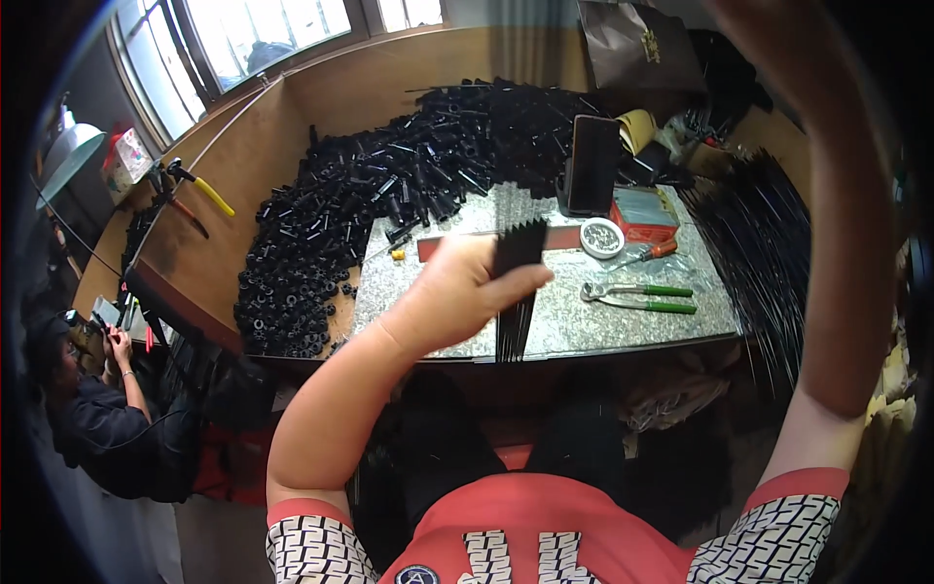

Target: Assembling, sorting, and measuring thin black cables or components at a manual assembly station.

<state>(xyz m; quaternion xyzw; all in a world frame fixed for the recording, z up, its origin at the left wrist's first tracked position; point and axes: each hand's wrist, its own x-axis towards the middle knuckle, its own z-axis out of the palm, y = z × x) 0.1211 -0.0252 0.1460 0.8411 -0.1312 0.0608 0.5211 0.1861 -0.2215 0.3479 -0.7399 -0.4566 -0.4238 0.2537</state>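
Observation:
My left hand is closed around a bundle of thin black strips, thumb across the front. The bundle stands upright over the front of the speckled work board; its upper edge looks toothed, and its lower ends hang at the board's front edge. Above it rises a blurred, see-through dark band. My right forearm reaches up along the right side, and its hand lies beyond the top of the picture. Behind my left hand a flat red bar lies on the board.
Black plastic parts heap up behind and left. Green-handled pincers, a screwdriver, a white dish and a phone occupy the board. Long black rods lie right. Yellow-handled pliers hang left, near another person.

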